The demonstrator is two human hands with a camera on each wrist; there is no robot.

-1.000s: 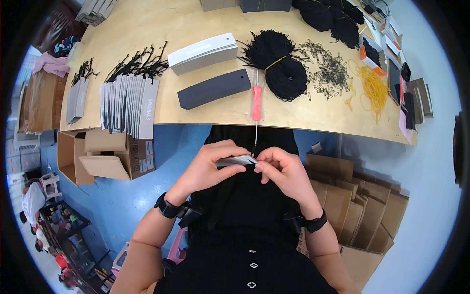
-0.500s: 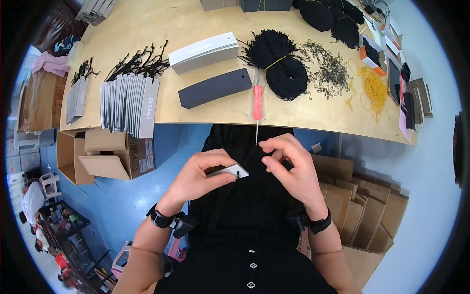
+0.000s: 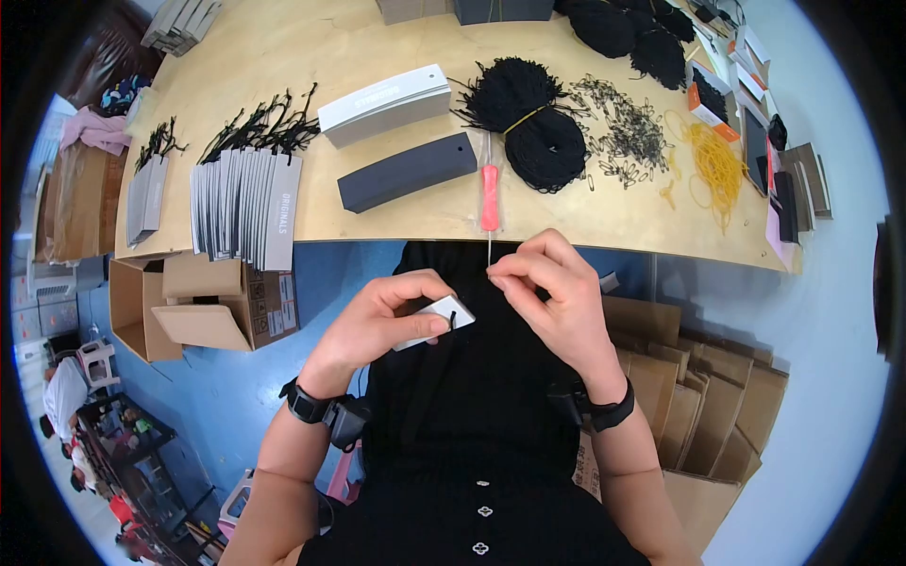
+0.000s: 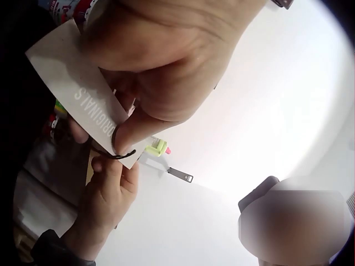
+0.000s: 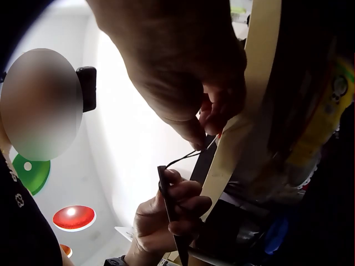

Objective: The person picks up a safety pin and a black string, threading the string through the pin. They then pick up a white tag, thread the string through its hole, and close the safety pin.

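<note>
Between thumb and fingers my left hand point(image 3: 377, 321) holds a thin grey hang tag point(image 3: 462, 316); white ORIGINALS lettering shows on it in the left wrist view. A black cord point(image 5: 180, 159) passes through the tag's end and runs to my right hand point(image 3: 562, 297). The right thumb and forefinger pinch that cord, beside the tip of a thin metal shaft. This shaft belongs to a red-handled tool point(image 3: 490, 198), which lies on the table with its shaft sticking out past the front edge. Both hands are over the lap.
On the table point(image 3: 396, 222) lie corded tags point(image 3: 245, 208), a white tag stack point(image 3: 387, 104), a dark tag stack point(image 3: 406, 174), a black cord bundle point(image 3: 543, 141), small metal pins point(image 3: 628, 137) and yellow rubber bands point(image 3: 714, 165). Cardboard boxes point(image 3: 203, 297) stand below left, flattened cardboard point(image 3: 717, 406) below right.
One second ago both hands were together at the tag. The right hand has drawn away and moved up to the tool's tip; the left hand has turned the tag, keeping hold of it.
</note>
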